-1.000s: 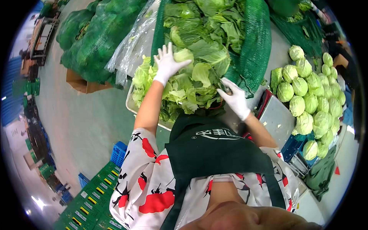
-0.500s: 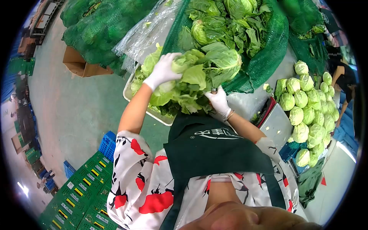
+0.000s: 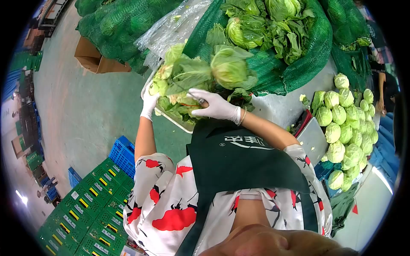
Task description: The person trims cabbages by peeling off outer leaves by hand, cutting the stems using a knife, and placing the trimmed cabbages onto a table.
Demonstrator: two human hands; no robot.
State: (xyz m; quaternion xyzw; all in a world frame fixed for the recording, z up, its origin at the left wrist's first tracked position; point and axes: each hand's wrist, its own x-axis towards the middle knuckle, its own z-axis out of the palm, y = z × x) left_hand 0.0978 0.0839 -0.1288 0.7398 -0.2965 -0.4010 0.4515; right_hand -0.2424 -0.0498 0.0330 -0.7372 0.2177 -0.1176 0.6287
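My right hand (image 3: 217,105), in a white glove, is closed round a knife (image 3: 205,103); its handle and metal collar show, while most of the blade is hidden. Just beyond it, a cabbage (image 3: 230,70) with loose outer leaves looks slightly blurred. A broad green leaf (image 3: 190,76) spreads to its left. My left hand (image 3: 149,102), also gloved, is at the left side of the leaf pile, its fingers closed on pale cabbage leaves (image 3: 160,83) and partly hidden by them. Under the leaves is a white tray (image 3: 181,124).
A green mesh sack (image 3: 309,55) of cabbages lies open ahead. Trimmed cabbages (image 3: 348,123) are stacked at right, near another person's arm (image 3: 381,91). Full mesh sacks (image 3: 124,27) and a cardboard box (image 3: 96,59) stand at far left. Green crates (image 3: 85,209) are at lower left.
My left hand has moved down and left, from the top of the leaves to the tray's side. My right hand has moved left with the knife. The cabbage has shifted left and turned.
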